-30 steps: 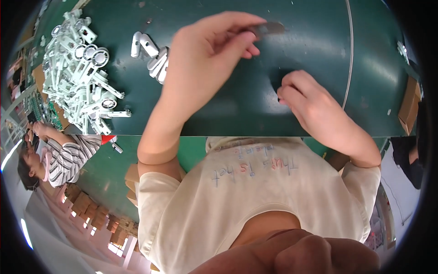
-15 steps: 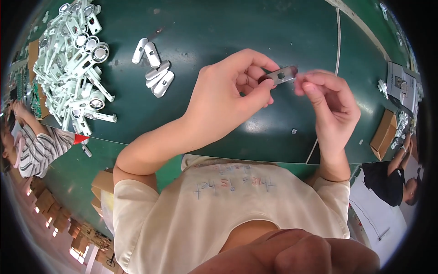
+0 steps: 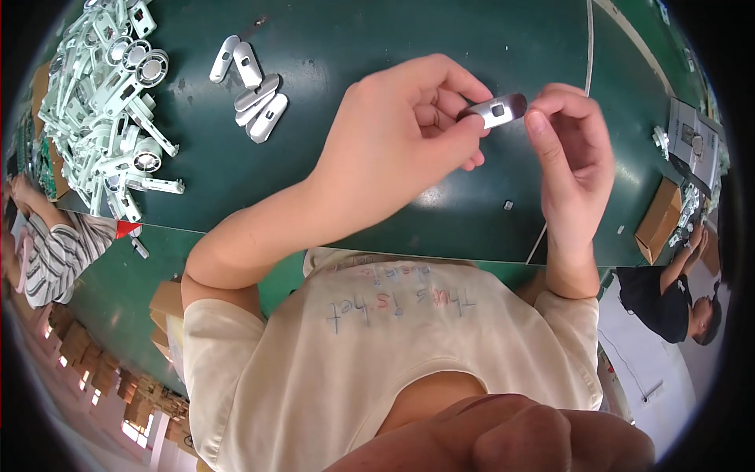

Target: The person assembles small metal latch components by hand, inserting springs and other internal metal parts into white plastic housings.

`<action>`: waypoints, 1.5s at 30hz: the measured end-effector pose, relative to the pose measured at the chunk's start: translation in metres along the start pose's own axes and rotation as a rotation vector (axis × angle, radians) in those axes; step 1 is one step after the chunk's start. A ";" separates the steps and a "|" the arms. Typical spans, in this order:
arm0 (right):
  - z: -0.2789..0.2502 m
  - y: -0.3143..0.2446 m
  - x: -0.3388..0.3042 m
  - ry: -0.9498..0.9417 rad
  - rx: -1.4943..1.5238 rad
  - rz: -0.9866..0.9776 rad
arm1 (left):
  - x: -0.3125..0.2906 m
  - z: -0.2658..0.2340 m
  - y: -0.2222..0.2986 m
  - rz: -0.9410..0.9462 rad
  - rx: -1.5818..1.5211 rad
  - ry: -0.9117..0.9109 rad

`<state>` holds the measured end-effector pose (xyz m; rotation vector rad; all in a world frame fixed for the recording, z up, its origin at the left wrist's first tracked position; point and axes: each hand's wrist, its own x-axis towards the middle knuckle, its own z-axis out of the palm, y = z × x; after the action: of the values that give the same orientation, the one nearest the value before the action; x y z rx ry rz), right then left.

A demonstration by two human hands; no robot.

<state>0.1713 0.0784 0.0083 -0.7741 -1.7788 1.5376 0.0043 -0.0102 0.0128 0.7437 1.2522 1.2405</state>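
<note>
My left hand (image 3: 393, 138) pinches a silver oblong cover (image 3: 489, 120) between thumb and fingers, above the table. This cover has rounded ends and a small square hole, and its far right end looks dark. Just right of that end, my right hand (image 3: 578, 161) is closed, with thumb and forefinger tips together. Whether those tips hold something small or touch the cover, I cannot tell. Several similar silver covers (image 3: 268, 116) lie in a loose group on the table, left of my left hand.
A big heap of pale green plastic housings (image 3: 102, 102), some with round grilles, covers the left of the green table (image 3: 354, 31). A tiny pale piece (image 3: 509, 204) lies near the front edge. An open cardboard box (image 3: 659, 220) stands at right. Other people work at both sides.
The cover in my left hand has turned and now catches more light. My right fingertips, blurred before, are sharp and still beside its end. The whole view has shifted slightly.
</note>
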 end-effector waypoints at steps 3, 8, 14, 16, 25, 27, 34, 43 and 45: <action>0.000 -0.003 0.001 0.078 -0.290 -0.147 | 0.008 -0.007 -0.006 0.007 -0.037 0.007; -0.010 -0.001 -0.005 -0.426 -0.703 -0.143 | 0.016 -0.022 -0.007 -0.006 -0.128 0.121; 0.021 -0.006 -0.035 -0.801 -0.444 -0.125 | 0.017 -0.020 0.001 0.073 -0.082 0.132; 0.024 0.005 -0.046 -0.741 -0.558 -0.219 | 0.017 -0.020 0.002 0.077 -0.061 0.143; 0.026 0.007 -0.052 -0.776 -0.569 -0.159 | 0.014 -0.021 0.000 0.027 -0.078 0.115; 0.023 0.004 -0.040 -0.649 -0.480 -0.145 | 0.012 -0.021 -0.003 -0.026 -0.092 0.119; -0.003 -0.014 0.005 -0.207 -0.554 -0.469 | 0.003 -0.016 -0.001 -0.083 0.011 -0.050; -0.008 0.007 0.007 -0.250 -0.836 -0.999 | 0.000 -0.012 0.003 -0.102 -0.030 -0.090; -0.008 0.007 0.006 -0.250 -0.845 -1.012 | -0.002 -0.012 0.003 -0.098 -0.011 -0.112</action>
<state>0.1743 0.0889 0.0028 0.0699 -2.4456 0.1956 -0.0075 -0.0135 0.0138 0.7252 1.1754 1.1104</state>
